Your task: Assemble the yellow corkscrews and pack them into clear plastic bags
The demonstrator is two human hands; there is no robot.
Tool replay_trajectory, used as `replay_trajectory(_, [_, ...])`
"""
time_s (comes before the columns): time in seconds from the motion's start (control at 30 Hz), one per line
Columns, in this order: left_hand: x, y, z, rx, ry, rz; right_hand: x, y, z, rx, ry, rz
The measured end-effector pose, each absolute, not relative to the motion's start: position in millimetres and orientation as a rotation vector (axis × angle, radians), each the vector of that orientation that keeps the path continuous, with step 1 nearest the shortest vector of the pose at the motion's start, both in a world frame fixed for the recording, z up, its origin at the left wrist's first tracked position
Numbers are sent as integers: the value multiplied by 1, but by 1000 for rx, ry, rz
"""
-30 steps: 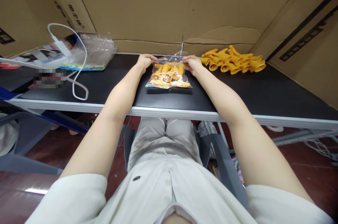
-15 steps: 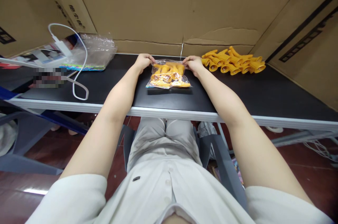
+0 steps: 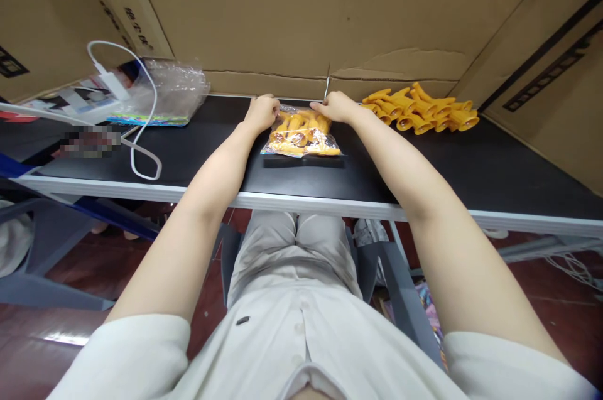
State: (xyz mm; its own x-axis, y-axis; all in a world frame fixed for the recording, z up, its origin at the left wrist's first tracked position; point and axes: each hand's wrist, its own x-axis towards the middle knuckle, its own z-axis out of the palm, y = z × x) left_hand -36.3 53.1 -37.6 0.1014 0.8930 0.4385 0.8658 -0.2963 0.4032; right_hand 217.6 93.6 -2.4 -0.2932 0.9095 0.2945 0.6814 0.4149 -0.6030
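Observation:
A clear plastic bag (image 3: 301,150) filled with several yellow-orange plastic pieces lies on the black tabletop in front of me. My left hand (image 3: 262,112) is closed at the bag's far left corner, fingers curled on its edge. At the far right edge, my right hand (image 3: 335,106) has its thumb against the plastic, with the other fingers bent behind and partly hidden. To the right of that hand sits a pile of loose yellow flared, tube-like pieces (image 3: 424,111) with open round ends.
Flat clear bags with coloured edges (image 3: 160,98) are stacked at the back left. A white cable (image 3: 153,105) loops down beside them. Cardboard walls (image 3: 264,10) stand behind and at both sides. The table's metal edge (image 3: 311,202) runs close to my lap.
Both hands have moved slightly inward along the bag's far edge. The left fingers are more curled, and the right hand has risen and turned a little. The bag has stayed nearly in place.

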Motion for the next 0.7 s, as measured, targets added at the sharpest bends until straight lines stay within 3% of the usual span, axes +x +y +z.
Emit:
replay_trajectory(0.37, [-31, 46, -32, 2202, 1629, 1265, 187, 92, 32, -1590, -1818, 1154])
replay_trajectory(0.57, [-26, 40, -27, 2253, 1643, 1284, 185, 93, 32, -1522, -1533, 1510])
replay_trajectory(0.7, [-25, 37, -24, 2286, 1663, 1277, 184, 88, 26, -1503, -1392, 1513])
